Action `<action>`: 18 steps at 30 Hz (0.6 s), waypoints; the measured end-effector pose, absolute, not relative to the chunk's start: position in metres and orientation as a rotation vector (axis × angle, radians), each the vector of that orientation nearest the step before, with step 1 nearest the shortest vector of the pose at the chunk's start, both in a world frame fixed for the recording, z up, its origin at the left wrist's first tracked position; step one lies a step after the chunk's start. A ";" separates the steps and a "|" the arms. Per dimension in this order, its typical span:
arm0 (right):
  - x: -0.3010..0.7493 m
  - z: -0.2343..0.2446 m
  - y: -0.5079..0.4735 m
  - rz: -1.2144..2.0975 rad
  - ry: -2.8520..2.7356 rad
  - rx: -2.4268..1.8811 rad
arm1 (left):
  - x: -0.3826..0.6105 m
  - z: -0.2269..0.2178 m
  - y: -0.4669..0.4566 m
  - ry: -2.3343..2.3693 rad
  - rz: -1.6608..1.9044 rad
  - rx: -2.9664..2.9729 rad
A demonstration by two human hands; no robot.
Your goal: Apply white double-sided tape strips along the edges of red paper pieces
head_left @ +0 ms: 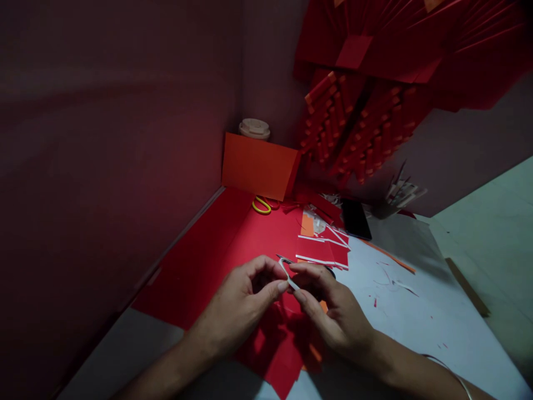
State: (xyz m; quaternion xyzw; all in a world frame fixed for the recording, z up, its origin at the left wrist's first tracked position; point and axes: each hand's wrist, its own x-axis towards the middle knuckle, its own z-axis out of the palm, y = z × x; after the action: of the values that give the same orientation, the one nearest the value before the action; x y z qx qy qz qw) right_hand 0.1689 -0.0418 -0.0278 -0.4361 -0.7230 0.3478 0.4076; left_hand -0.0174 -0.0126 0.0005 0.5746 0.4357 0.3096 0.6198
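A narrow white strip (292, 285), bent into a small curve, is held in front of me over red paper. My left hand (241, 300) pinches its left side between thumb and fingertips. On the other side, the thumb and fingers of my right hand (339, 314) close on the same strip. Just behind my fingertips a metal point (284, 259) and a dark rounded edge show; the rest is hidden. Beyond lie red paper pieces (315, 250) edged with white strips. Under both hands are more red sheets (281, 361), partly in shadow.
Scissors with a yellow handle (261, 206) lie by a standing orange card (258, 166), with a lidded cup (254, 128) behind. A black phone (356, 219) and a holder of pens (389, 203) are at the back right. Red paper decorations (362, 128) hang on the wall. Scraps (403, 287) dot the white table.
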 end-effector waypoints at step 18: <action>0.160 -0.033 -0.043 1.108 -1.604 -1.074 | -0.014 0.004 -0.015 1.133 0.833 1.451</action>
State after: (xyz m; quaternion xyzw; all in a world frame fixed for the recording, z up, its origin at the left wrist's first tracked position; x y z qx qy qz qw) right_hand 0.1597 -0.0428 -0.0329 -0.4327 -0.6463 0.4465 0.4424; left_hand -0.0143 -0.0151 0.0043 0.6081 0.4750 0.3492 0.5316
